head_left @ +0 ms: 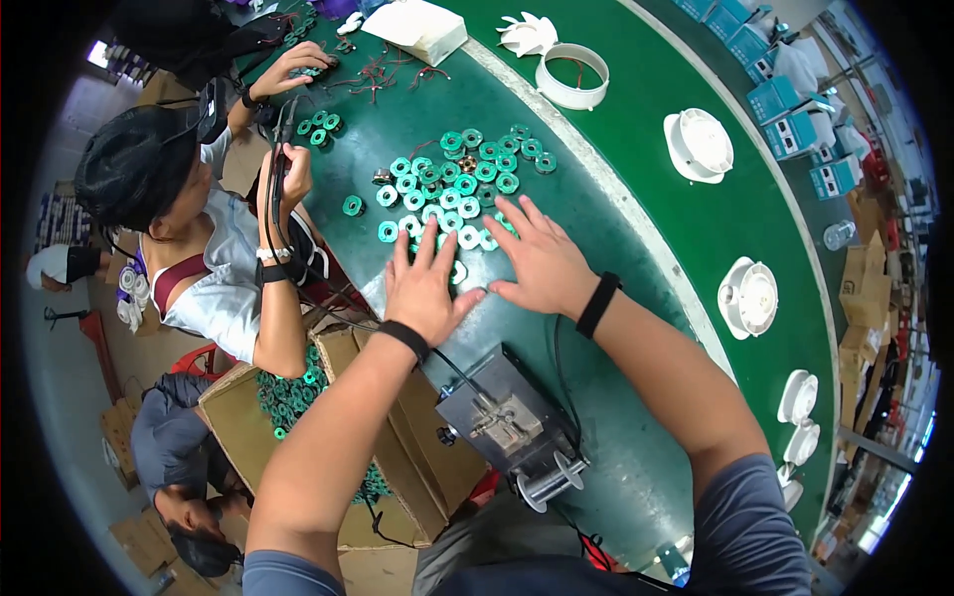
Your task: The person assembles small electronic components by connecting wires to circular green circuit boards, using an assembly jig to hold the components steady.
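Both my hands lie spread on the green table, at the near side of a loose group of small green ring-shaped motor stators (pixel 450 171). The fingertips of my left hand (pixel 425 288) reach the nearest stators, and one stator (pixel 458 272) lies beside its index finger and thumb. Fingers apart, my right hand (pixel 545 256) touches the group's near right side; some pieces are partly hidden under its fingers. Most stators lie flat, and a few show copper-coloured windings. Neither hand grips anything.
A metal bench device (pixel 507 417) with a spool stands close below my hands. At left, a co-worker's hand (pixel 288 179) holds a cabled tool. An open cardboard box (pixel 234 417) holds many stators. White fan housings (pixel 747 298) sit on the green conveyor (pixel 636 149) at right.
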### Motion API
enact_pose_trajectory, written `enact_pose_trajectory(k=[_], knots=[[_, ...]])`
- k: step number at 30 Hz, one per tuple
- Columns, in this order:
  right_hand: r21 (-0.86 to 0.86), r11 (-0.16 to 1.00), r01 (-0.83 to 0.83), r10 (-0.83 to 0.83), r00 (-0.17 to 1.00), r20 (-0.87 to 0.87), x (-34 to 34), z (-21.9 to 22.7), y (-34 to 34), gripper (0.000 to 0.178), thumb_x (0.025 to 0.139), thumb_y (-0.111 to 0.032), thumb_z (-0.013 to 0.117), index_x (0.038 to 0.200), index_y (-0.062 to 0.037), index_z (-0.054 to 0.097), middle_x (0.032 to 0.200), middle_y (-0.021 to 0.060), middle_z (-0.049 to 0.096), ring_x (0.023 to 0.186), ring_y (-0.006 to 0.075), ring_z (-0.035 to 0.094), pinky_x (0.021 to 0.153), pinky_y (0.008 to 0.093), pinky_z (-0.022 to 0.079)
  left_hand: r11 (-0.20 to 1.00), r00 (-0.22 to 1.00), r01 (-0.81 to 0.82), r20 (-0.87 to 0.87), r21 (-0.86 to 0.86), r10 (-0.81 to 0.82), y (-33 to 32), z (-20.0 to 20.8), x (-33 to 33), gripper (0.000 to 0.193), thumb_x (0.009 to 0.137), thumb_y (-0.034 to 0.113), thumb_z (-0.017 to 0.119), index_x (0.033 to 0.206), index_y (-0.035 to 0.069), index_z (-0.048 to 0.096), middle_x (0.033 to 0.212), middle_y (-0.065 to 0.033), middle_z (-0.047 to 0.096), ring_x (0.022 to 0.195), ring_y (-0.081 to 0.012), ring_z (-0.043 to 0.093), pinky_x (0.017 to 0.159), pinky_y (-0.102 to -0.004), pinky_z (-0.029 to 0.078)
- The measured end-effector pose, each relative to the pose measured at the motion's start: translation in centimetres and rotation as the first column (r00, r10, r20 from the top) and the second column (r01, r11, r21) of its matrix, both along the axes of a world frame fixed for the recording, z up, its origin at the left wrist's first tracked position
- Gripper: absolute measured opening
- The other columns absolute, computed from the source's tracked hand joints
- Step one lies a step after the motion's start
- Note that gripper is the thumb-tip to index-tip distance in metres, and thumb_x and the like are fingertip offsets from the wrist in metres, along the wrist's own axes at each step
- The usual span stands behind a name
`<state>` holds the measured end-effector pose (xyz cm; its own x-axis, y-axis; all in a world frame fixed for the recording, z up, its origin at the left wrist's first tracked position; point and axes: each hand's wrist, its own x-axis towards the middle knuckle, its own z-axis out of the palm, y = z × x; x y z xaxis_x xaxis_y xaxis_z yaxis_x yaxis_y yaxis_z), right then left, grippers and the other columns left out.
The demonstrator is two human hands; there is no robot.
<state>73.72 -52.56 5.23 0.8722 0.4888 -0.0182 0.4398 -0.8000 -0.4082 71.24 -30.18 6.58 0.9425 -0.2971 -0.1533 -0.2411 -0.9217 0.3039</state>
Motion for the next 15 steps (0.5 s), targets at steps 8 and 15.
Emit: enact_pose_trajectory(k=[8, 15], knots=[[-0.029, 1.0, -0.005, 0.005, 1.0, 0.001, 0.3, 0.7, 1.3, 0.082, 0.08, -0.045, 0.081, 0.152, -0.0201, 0.051, 0.166, 0.0159, 0.029, 0.152, 0.0477, 0.026, 0.114, 0.0654, 0.035, 0.987, 0.989, -0.148, 0.015, 0.057, 0.147, 1.9, -0.1, 1.4, 0.099, 0.079, 0.058, 0.081, 0.159, 0.016, 0.04, 0.169, -0.0221, 0.021, 0.151, -0.0532, 0.022, 0.116, -0.0685, 0.029], [-0.108, 0.975, 0.194, -0.206, 0.972, -0.114, -0.9, 2.3, 0.6, 0.091, 0.076, -0.041, 0.087, 0.154, -0.0219, 0.045, 0.163, 0.0147, 0.033, 0.139, 0.0437, 0.041, 0.103, 0.0645, 0.045, 0.995, 0.995, -0.103, 0.013, -0.011, 0.103, 3.1, 0.1, 0.2, 0.107, 0.067, 0.043, 0.094, 0.156, 0.013, 0.043, 0.163, -0.0247, 0.032, 0.145, -0.0526, 0.031, 0.118, -0.0574, 0.035]])
